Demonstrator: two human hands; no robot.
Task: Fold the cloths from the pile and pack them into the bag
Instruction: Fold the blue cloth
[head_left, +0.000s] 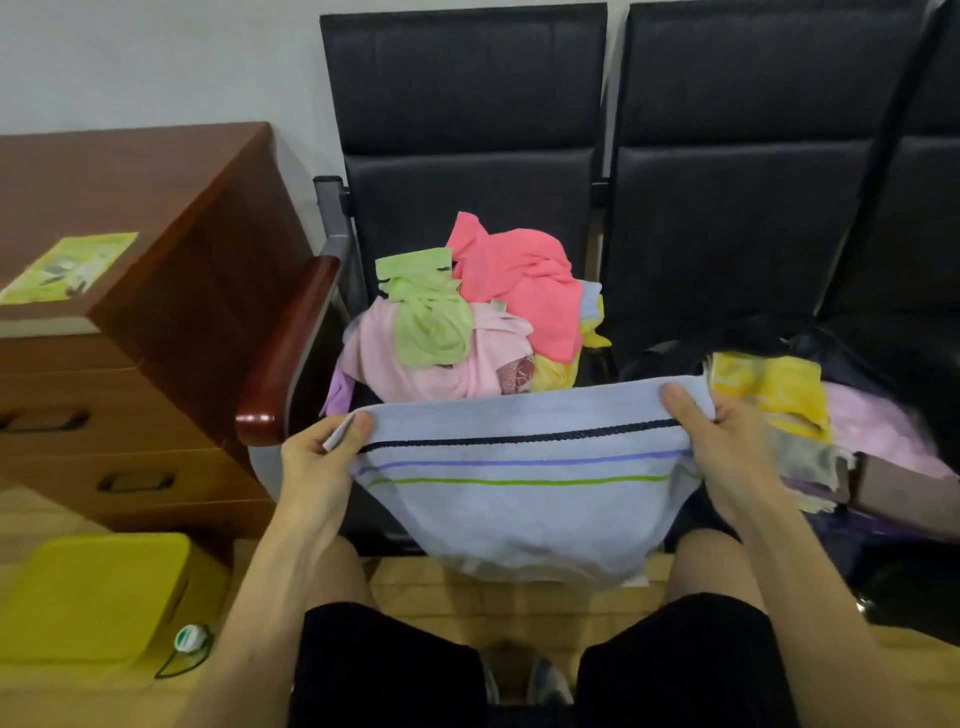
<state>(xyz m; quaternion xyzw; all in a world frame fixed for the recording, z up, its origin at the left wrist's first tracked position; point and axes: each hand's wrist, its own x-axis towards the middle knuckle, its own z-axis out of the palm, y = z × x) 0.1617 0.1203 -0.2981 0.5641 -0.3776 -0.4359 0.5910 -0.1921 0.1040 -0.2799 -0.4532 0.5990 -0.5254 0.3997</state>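
Both hands hold one pale blue cloth (524, 493) stretched between them: the left hand (319, 457) pinches its upper left corner, and the right hand (727, 441) grips its upper right corner with the thumb on top. Behind the cloth, the pile of cloths (467, 322) lies on a black seat (467, 208). At right, folded cloths (769, 400) lie in the dark bag (883, 353).

left side: blocked by wooden armrest (291, 353) and cabinet (156, 270)
ahead: cloth pile (467, 322) fills the seat
right: open bag (883, 364), stuffed with folded cloths (769, 395)
below: bare floor (519, 587) between knees
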